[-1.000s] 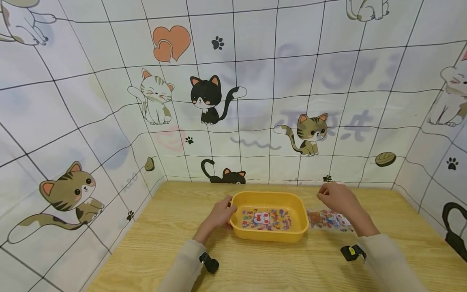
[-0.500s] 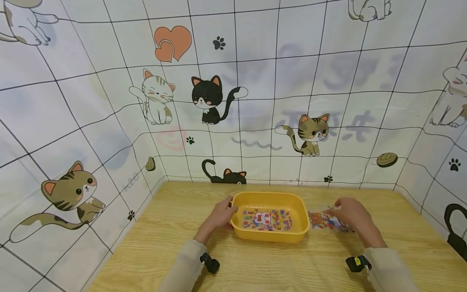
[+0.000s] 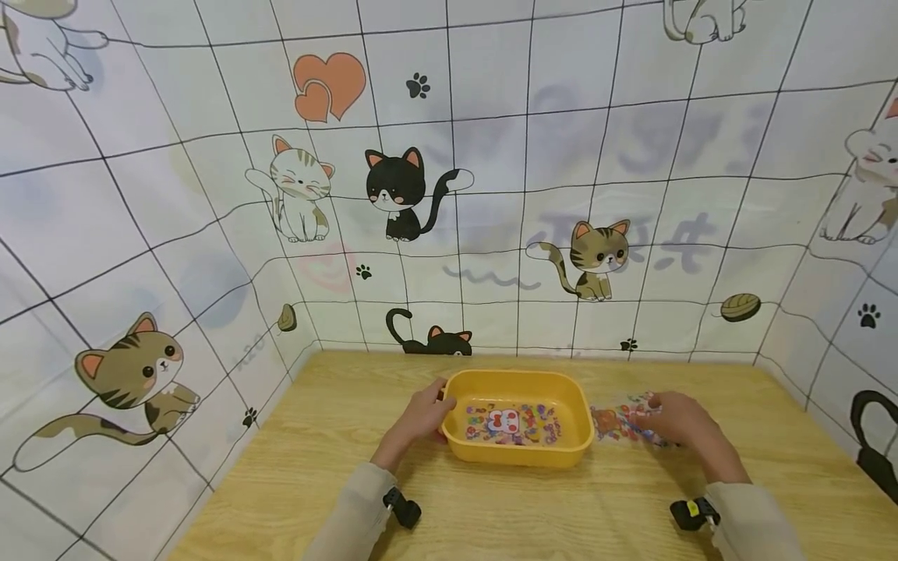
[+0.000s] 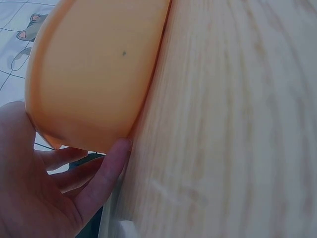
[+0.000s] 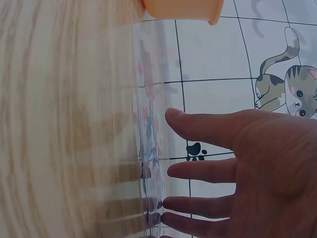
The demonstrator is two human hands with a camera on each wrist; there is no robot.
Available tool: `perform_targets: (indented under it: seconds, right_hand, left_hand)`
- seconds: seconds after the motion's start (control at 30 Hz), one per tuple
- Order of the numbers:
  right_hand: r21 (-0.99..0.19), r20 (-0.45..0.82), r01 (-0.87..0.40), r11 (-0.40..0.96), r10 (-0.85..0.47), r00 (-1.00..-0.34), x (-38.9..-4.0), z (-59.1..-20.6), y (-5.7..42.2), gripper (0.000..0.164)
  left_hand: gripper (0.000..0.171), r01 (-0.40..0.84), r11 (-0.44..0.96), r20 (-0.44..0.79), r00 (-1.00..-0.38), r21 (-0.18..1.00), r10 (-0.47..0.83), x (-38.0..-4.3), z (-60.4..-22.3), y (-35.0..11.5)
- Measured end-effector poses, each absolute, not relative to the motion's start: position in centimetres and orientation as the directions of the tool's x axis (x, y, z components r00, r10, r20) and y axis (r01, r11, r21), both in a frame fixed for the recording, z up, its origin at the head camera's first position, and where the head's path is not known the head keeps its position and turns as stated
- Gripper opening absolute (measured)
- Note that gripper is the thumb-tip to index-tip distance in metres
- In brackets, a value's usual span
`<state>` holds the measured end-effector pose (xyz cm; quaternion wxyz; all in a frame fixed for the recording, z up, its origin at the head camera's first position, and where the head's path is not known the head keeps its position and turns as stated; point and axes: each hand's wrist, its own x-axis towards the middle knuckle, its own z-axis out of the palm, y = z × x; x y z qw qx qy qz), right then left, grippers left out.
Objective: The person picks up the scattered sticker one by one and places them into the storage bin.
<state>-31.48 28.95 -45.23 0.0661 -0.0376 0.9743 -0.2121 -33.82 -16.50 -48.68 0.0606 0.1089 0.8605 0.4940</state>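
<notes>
A yellow plastic basin (image 3: 519, 456) stands on the wooden table in the head view. My left hand (image 3: 424, 411) grips its left end, thumb over the rim and fingers against the outside wall, as the left wrist view (image 4: 64, 183) also shows. On the basin's floor lies a colourful print (image 3: 503, 421) with a white, red-bowed cartoon head. To the right of the basin, a clear plastic sheet with bright cartoon figures (image 3: 613, 421) lies flat. Over its right part is my right hand (image 3: 684, 421); in the right wrist view its fingers (image 5: 198, 206) are straight and spread, tips right at the sheet.
The pale wooden tabletop (image 3: 316, 483) reaches back to a white gridded wall covering (image 3: 491, 312) with printed cats, which also closes off both sides. Each wrist carries a small black camera, such as the right one (image 3: 691, 514).
My right hand has come down and to the right, from above the table behind the sheet onto its right part. The left hand and the basin have stayed in place.
</notes>
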Motion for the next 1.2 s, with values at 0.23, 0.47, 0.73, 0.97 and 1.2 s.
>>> perform_targets:
  seconds: [0.23,0.47,0.73,0.97,1.2]
  right_hand:
    - [-0.418,-0.089,-0.071,0.906,-0.118,-0.989,-31.1,-45.3,28.7,0.068]
    - [-0.357,-0.073,-0.072,0.931,-0.105,-0.992,-30.7,-45.1,27.7,0.081]
    - [-0.382,-0.076,0.014,0.924,-0.016,-0.997,-30.6,-45.5,27.8,0.036]
    - [-0.38,-0.077,0.051,0.923,0.024,-0.997,-30.7,-45.8,27.9,0.04]
    - [-0.399,-0.062,0.077,0.914,0.058,-0.996,-31.0,-45.9,27.9,0.068]
  left_hand:
    - [0.039,0.128,0.488,0.006,-0.97,0.863,0.243,-33.6,-48.7,-16.6]
    - [0.04,0.13,0.49,0.01,-0.97,0.862,0.241,-33.6,-48.7,-16.7]
    - [0.04,0.126,0.498,0.008,-0.972,0.858,0.233,-33.8,-48.7,-16.4]
    - [0.041,0.126,0.495,0.006,-0.972,0.86,0.236,-33.5,-48.6,-16.4]
    - [0.04,0.124,0.487,0.004,-0.971,0.865,0.239,-33.5,-48.4,-16.3]
